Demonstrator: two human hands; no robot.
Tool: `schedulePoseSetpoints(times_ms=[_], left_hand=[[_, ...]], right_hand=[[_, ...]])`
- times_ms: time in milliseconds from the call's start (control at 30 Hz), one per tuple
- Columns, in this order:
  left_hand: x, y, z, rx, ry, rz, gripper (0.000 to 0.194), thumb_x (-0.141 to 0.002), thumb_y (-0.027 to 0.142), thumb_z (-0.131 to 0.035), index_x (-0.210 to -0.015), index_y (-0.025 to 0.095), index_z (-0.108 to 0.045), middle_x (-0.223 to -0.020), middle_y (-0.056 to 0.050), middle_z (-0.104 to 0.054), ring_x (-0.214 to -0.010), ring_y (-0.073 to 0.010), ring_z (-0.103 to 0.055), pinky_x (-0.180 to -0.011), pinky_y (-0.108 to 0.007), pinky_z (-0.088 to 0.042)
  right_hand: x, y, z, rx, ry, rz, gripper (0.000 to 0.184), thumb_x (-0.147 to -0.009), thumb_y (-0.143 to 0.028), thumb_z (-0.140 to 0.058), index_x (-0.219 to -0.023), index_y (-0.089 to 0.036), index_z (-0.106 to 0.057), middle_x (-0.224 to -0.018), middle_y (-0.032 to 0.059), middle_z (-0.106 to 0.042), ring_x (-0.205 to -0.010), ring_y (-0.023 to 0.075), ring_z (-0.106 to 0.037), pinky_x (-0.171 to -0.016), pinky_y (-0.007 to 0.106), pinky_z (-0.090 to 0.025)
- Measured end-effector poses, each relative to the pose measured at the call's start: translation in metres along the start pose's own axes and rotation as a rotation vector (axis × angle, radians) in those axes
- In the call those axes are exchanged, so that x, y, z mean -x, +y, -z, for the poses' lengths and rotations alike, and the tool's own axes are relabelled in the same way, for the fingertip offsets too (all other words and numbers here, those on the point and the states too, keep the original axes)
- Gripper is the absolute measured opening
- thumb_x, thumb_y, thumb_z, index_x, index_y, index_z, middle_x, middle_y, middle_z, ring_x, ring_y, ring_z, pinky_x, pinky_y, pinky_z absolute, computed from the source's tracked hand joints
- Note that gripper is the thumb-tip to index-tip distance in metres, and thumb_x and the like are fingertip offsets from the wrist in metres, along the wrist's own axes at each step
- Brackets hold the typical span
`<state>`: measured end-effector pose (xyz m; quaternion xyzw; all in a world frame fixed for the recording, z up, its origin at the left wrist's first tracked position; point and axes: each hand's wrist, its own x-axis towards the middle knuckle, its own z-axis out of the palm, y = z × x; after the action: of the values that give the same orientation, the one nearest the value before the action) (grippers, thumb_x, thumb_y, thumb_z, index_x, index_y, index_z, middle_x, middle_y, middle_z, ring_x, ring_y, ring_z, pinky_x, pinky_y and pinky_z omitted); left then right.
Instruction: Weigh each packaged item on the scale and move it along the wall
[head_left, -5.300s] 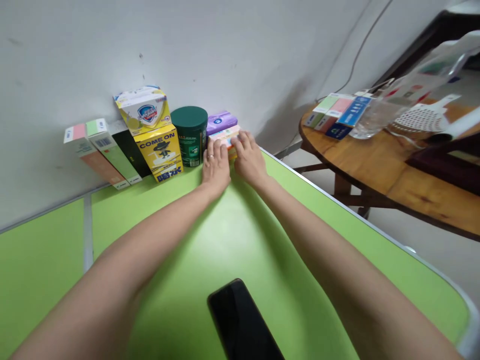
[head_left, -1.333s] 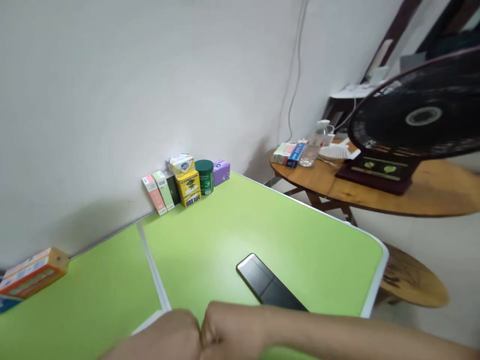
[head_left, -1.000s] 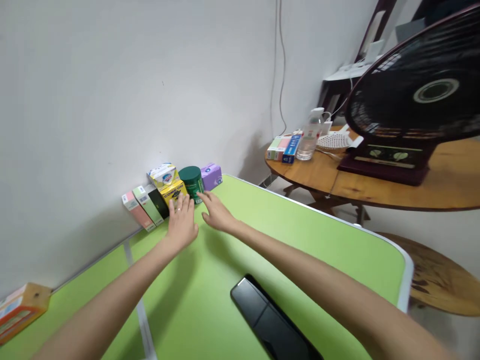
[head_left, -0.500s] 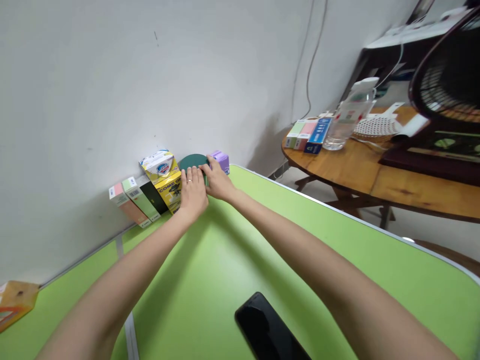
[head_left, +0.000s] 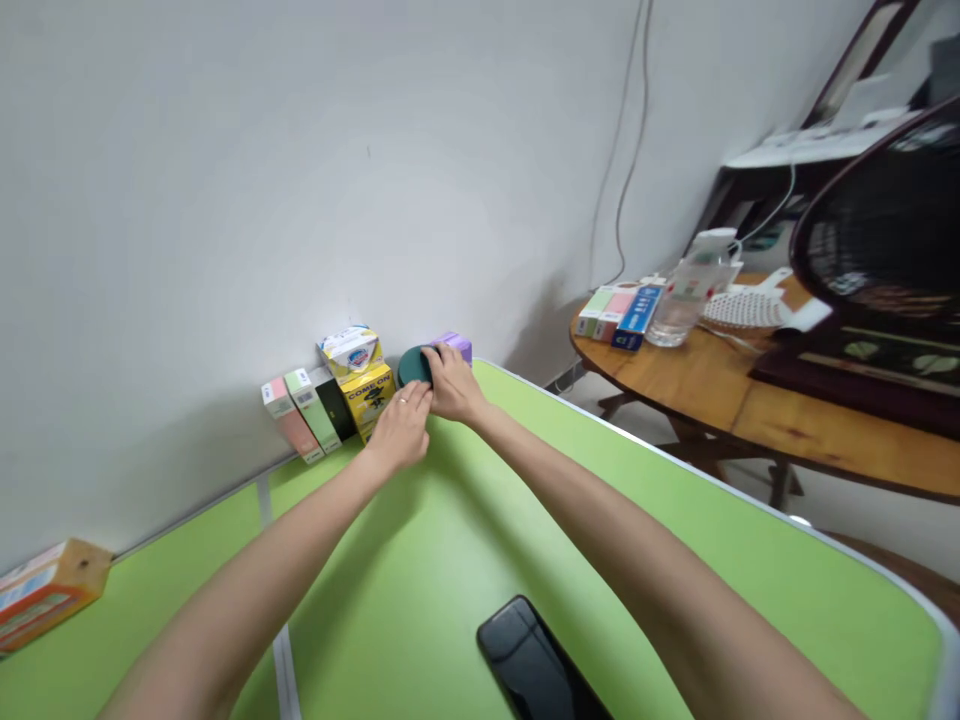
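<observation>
A green round canister (head_left: 412,366) stands in the row of goods against the wall, its lid showing and most of its body hidden. My right hand (head_left: 451,387) curls over the right side of its lid. Low on the front of the canister, my left hand (head_left: 403,425) presses with bent fingers, a ring on one of them. Left of the hands, a white-and-yellow Safeguard soap box (head_left: 352,352) sits on a yellow box (head_left: 370,398). Behind my right hand a purple pack (head_left: 459,347) shows in part.
Beside the yellow box lean a black box (head_left: 337,408), a green-white box (head_left: 313,410) and a pink-white box (head_left: 291,417). An orange package (head_left: 56,595) lies far left. A phone (head_left: 536,665) rests on the green table (head_left: 405,610). A wooden table (head_left: 675,385) holds a bottle (head_left: 690,290) and fan (head_left: 885,250).
Earlier my hands were on a small pack at the row's right end, now gone from there. They drew back near me, then reached out again and closed round the canister.
</observation>
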<state>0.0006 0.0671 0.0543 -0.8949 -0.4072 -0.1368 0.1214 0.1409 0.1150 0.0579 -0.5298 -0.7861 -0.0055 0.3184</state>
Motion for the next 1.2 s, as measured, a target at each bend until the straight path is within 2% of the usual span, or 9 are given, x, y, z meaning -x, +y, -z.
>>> schedulePoseSetpoints(times_ms=[100, 233, 433, 567, 700, 833, 1000, 1133, 1200], left_hand=[[0.032, -0.003, 0.023, 0.052, 0.067, 0.049, 0.055, -0.073, 0.007, -0.048, -0.128, 0.006, -0.046, -0.141, -0.019, -0.041, -0.135, -0.0316, -0.032, -0.113, -0.048, -0.028], [0.107, -0.005, 0.061, 0.226, 0.038, 0.27, 0.059, -0.075, 0.012, -0.05, -0.133, 0.008, -0.039, -0.144, -0.02, -0.034, -0.138, -0.0316, -0.024, -0.113, -0.052, -0.024], [0.24, 0.038, 0.119, 0.653, -0.19, 0.454, 0.098, -0.068, 0.035, -0.07, -0.146, 0.015, -0.014, -0.153, -0.018, -0.016, -0.142, -0.0346, -0.013, -0.114, -0.055, -0.018], [0.313, 0.081, 0.134, 0.861, 0.008, 0.626, 0.125, -0.052, 0.043, -0.083, -0.147, 0.02, -0.005, -0.15, -0.018, -0.025, -0.135, -0.0372, -0.031, -0.111, -0.053, -0.028], [0.37, 0.096, 0.133, 0.925, 0.192, 0.758, 0.122, -0.053, 0.041, -0.083, -0.146, 0.023, -0.006, -0.146, -0.014, -0.034, -0.13, -0.0339, -0.039, -0.109, -0.048, -0.034], [0.398, 0.094, 0.128, 0.967, 0.208, 0.876, 0.13, -0.05, 0.042, -0.084, -0.146, 0.02, 0.001, -0.147, -0.017, -0.032, -0.133, -0.0349, -0.035, -0.111, -0.05, -0.029], [0.405, 0.093, 0.12, 1.059, 0.165, 0.931, 0.143, -0.041, 0.042, -0.086, -0.146, 0.017, 0.008, -0.151, -0.022, -0.023, -0.137, -0.038, -0.026, -0.112, -0.054, -0.025], [0.405, 0.097, 0.11, 1.112, 0.179, 0.945, 0.144, -0.036, 0.042, -0.087, -0.147, 0.013, 0.0, -0.153, -0.025, -0.013, -0.139, -0.042, -0.017, -0.113, -0.058, -0.019], [0.402, 0.097, 0.109, 1.141, 0.243, 0.96, 0.141, -0.032, 0.04, -0.088, -0.145, 0.014, -0.01, -0.15, -0.023, -0.023, -0.134, -0.0415, -0.028, -0.111, -0.056, -0.026]], right_hand=[[0.014, -0.013, 0.02, 0.026, -0.023, 0.048, 0.08, -0.061, -0.036, -0.067, -0.131, -0.005, -0.042, -0.13, 0.0276, -0.042, -0.118, 0.0418, -0.039, -0.092, 0.053, -0.038], [0.053, -0.044, 0.055, 0.013, -0.132, 0.212, 0.078, -0.057, -0.04, -0.069, -0.126, -0.008, -0.049, -0.122, 0.0232, -0.048, -0.111, 0.0387, -0.043, -0.094, 0.051, -0.038], [0.127, -0.147, 0.095, -0.288, -0.375, 0.445, 0.073, -0.058, -0.039, -0.072, -0.121, -0.01, -0.05, -0.126, 0.0211, -0.044, -0.117, 0.0351, -0.042, -0.099, 0.049, -0.037], [0.165, -0.225, 0.101, -0.522, -0.551, 0.517, 0.077, -0.054, -0.03, -0.073, -0.125, -0.017, -0.047, -0.129, 0.0162, -0.042, -0.121, 0.0327, -0.041, -0.1, 0.046, -0.039], [0.179, -0.282, 0.091, -0.559, -0.672, 0.585, 0.079, -0.051, -0.025, -0.073, -0.125, -0.018, -0.049, -0.127, 0.0161, -0.044, -0.12, 0.0334, -0.042, -0.097, 0.046, -0.041], [0.181, -0.311, 0.082, -0.48, -0.738, 0.656, 0.077, -0.052, -0.026, -0.073, -0.125, -0.017, -0.051, -0.128, 0.0177, -0.044, -0.119, 0.0351, -0.043, -0.097, 0.048, -0.042], [0.185, -0.311, 0.076, -0.356, -0.703, 0.729, 0.077, -0.064, -0.036, -0.071, -0.134, -0.02, -0.044, -0.139, 0.0185, -0.037, -0.128, 0.0371, -0.038, -0.099, 0.05, -0.043], [0.19, -0.302, 0.067, -0.265, -0.7, 0.799, 0.095, -0.067, -0.047, -0.07, -0.146, -0.026, -0.023, -0.148, 0.0176, -0.029, -0.13, 0.0388, -0.039, -0.095, 0.049, -0.049], [0.191, -0.301, 0.062, -0.229, -0.674, 0.791, 0.094, -0.069, -0.051, -0.068, -0.147, -0.029, -0.021, -0.146, 0.0166, -0.032, -0.126, 0.0379, -0.045, -0.092, 0.048, -0.051]])
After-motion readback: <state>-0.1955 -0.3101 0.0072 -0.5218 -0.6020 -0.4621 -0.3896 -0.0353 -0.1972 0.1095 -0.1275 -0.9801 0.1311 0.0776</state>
